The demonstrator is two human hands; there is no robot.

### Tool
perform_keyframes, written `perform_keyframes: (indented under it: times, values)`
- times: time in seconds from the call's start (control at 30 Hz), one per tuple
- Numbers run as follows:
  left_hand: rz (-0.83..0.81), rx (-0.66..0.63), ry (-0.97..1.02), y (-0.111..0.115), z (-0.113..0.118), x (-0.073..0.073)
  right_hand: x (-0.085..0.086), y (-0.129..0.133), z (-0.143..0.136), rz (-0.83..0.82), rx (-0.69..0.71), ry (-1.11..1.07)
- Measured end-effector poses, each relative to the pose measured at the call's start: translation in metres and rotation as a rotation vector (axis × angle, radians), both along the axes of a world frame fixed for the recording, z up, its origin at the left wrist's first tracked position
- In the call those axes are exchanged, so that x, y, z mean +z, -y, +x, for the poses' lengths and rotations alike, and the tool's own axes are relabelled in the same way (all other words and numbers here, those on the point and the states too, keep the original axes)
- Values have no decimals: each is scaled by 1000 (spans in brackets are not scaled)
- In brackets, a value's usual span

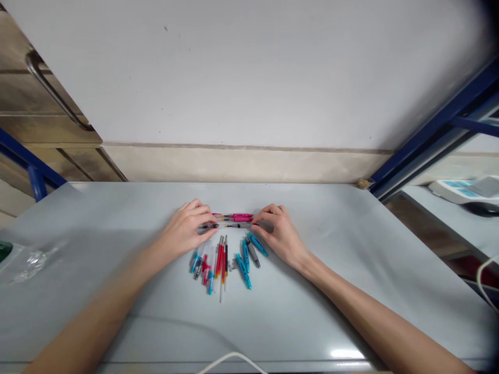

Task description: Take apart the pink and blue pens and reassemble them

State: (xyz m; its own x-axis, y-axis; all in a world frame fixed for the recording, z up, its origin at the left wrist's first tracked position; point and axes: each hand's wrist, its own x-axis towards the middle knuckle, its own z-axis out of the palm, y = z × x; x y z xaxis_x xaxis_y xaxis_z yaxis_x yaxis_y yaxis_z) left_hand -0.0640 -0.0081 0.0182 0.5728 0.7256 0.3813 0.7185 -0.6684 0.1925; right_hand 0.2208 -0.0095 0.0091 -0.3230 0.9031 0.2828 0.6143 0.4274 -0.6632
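Note:
My left hand, fingers pinched, is on the dark-ended clear barrel of a black pen. My right hand has thumb and fingers closed at the grey grip on the other end of that line. A thin refill tip shows between them; whether the pieces are joined I cannot tell. Just behind lie pink pens, partly covered by the left fingers. Toward me are clear barrels with coloured ends, red refills, a black refill, blue pen grips and a grey grip.
The grey table meets a wall at the back. A clear plastic bag lies at the left edge. A white cable crosses the front edge. Blue metal posts flank the table; another surface with a white device is at right.

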Motion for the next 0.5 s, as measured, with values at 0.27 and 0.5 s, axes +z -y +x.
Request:
perform_keyframes:
  times: [0.27, 0.5]
  values:
    - [-52, 30, -21, -1, -2, 0, -3, -1, 2, 4, 17, 0]
    - [-25, 38, 32, -1, -2, 7, -2, -2, -5, 49, 5, 23]
